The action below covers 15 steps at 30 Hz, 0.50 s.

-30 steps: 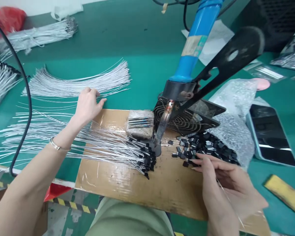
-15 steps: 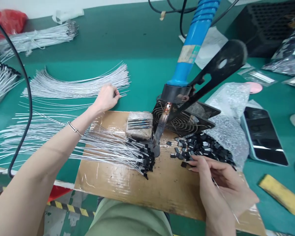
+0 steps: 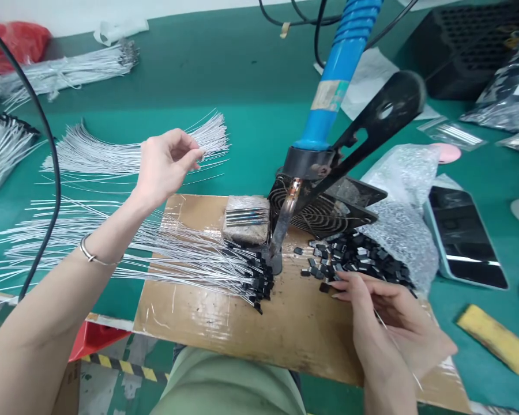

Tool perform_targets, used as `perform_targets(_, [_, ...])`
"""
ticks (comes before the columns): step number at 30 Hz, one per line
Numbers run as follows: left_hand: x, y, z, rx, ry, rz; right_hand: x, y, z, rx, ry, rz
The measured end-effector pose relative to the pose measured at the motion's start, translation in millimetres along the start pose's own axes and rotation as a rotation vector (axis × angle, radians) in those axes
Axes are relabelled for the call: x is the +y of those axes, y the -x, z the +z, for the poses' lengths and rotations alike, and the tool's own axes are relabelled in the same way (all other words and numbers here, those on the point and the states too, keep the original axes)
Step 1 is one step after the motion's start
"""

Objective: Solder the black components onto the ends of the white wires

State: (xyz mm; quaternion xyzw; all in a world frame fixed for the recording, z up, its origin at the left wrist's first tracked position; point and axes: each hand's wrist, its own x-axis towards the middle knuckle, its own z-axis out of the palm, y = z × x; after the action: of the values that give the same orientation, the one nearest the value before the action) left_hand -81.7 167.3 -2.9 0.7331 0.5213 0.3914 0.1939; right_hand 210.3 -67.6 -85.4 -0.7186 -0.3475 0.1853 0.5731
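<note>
My left hand (image 3: 166, 164) hovers over the near edge of a fanned bundle of thin white wires (image 3: 108, 151). Its thumb and forefinger are pressed together; anything between them is too small to make out. My right hand (image 3: 389, 323) pinches a small black connector (image 3: 324, 287) at its fingertips, beside a heap of similar black pieces (image 3: 354, 253). A thin silvery wire (image 3: 398, 344) runs through that hand's palm. Between the hands, white wires with black ends (image 3: 207, 262) lie across the cardboard (image 3: 225, 334).
A soldering iron (image 3: 328, 86) with a blue handle leans tip-down in a black metal holder (image 3: 378, 112) at the centre. Behind its tip sits a black fan (image 3: 315, 210). A wrapped block (image 3: 245, 230), phone (image 3: 465, 236) and yellow sponge (image 3: 497, 339) lie around. A black cable (image 3: 52, 150) crosses the left.
My left hand has moved left and slightly up from the right end of the white wire bundle, its fingertips still together. My right hand stays in place with the black connector.
</note>
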Motion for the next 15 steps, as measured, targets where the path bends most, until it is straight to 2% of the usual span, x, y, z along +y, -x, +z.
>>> perform_targets(4, [22,18,-5.7,-0.056,-0.039,-0.036,-8,1,1,-0.004,0.002,0.045])
perform_targets(8, [35,34,-5.7,-0.137,-0.005,-0.142,-12,2,2,0.009,0.006,0.045])
perform_targets(11, [34,44,-3.4,-0.168,0.004,-0.165,-12,2,2,0.01,0.003,0.045])
perform_targets(15, [21,56,-1.1,-0.15,-0.1,-0.155,-11,3,1,0.007,-0.011,0.046])
